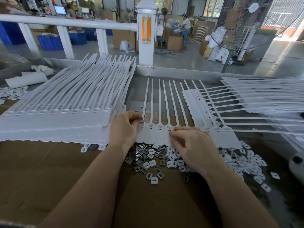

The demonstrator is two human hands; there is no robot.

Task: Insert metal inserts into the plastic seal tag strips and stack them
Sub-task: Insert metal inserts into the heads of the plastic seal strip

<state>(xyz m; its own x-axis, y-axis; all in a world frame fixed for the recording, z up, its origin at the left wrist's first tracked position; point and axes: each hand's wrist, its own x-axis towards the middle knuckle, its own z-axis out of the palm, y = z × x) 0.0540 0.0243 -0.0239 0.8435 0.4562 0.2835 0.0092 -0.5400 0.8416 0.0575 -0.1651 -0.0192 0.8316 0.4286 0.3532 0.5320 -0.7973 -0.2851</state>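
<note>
Big stack of white tag strips (pixel 54 116) at left of frame, one strip (pixel 164 129) flat in the middle, right hand (pixel 194 148) pressing it with bent fingers, left hand (pixel 125 129) pinching a tiny metal insert (pixel 141 122), loose inserts (pixel 148 160) piled between the wrists

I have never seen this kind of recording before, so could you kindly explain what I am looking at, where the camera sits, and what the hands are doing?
There is no machine here: a person works with two bare hands, and the single picture comes from a camera worn on the head, looking forward and down. The left hand pinches a small metal insert at the head of a white seal tag strip lying across the middle. The right hand rests curled fingertips on the same strip, seemingly steadying it. Below it lies a loose pile of metal inserts and white plastic pieces on brown cardboard. One stack of strips sits to the left, another stack to the right.
</note>
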